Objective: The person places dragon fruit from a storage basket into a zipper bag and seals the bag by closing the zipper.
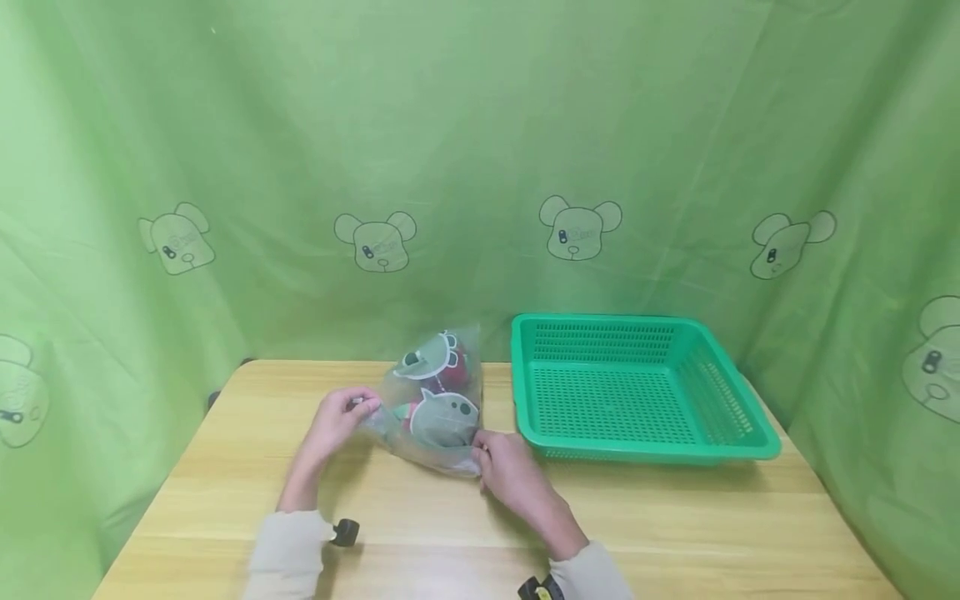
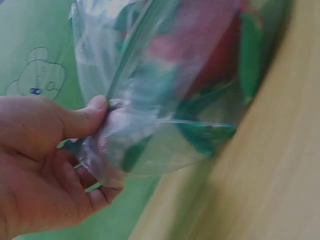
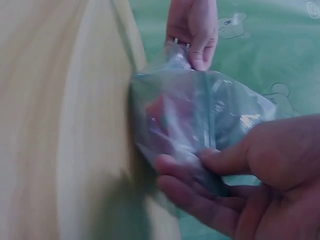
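Observation:
A clear plastic bag (image 1: 444, 419) with white cartoon shapes printed on it rests on the table. Through its film, red and green items (image 2: 215, 55) show in the left wrist view, but their kind cannot be made out. My left hand (image 1: 339, 423) pinches the bag's near left corner between thumb and fingers. At the near right corner, my right hand (image 1: 516, 473) grips the bag's edge the same way. A ridged strip (image 3: 209, 107) like a zip seal crosses the bag close to the hands in the right wrist view.
A green slotted plastic basket (image 1: 652, 456) stands right of the bag, close to my right hand. The wooden table (image 1: 420, 542) ends at a green curtain (image 1: 480, 150) behind and at both sides. Dark straps or devices (image 1: 346, 533) sit at the sleeves.

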A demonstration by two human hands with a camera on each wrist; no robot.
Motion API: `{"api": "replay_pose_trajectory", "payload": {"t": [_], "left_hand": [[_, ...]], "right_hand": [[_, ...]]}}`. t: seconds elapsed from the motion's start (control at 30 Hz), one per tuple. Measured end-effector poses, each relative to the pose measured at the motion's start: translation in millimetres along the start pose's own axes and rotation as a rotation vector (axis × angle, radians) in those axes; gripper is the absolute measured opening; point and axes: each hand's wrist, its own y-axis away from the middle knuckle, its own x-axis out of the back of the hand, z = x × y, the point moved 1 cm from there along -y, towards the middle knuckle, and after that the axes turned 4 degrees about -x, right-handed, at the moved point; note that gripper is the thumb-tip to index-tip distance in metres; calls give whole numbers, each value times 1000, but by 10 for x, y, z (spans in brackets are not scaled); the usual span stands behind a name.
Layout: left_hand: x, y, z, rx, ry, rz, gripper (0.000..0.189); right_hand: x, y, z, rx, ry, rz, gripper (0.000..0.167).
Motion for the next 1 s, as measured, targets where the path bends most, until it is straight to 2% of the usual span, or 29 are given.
{"api": "replay_pose_trajectory", "payload": {"t": [0.1, 0.23, 0.37, 0.43, 0.57, 0.67, 0.87, 1.0], "left_hand": [[-45, -23, -31, 33, 51, 38, 14], [-113, -45, -62, 71, 73, 109, 14], [-211, -87, -76, 86, 101, 180, 14], [-243, -103, -80, 94, 130, 189, 15], [-183, -81, -76, 74, 137, 118, 17], [-65, -34, -83, 40, 124, 22, 19], [159, 49, -121, 15, 152, -150, 24], [273, 99, -143, -8, 113, -211, 24]], "right_hand": [[-62, -38, 32, -26, -5, 96, 12], [-146, -69, 65, -38, 17, 182, 12], [-207, -91, 99, -4, 146, 302, 12], [-226, -93, 113, 17, 210, 354, 13], [-239, -77, 128, 37, 236, 375, 14], [-231, -60, 136, 37, 223, 362, 16], [-216, -49, 143, 31, 217, 343, 17], [-198, -45, 132, 55, 240, 322, 14]]}}
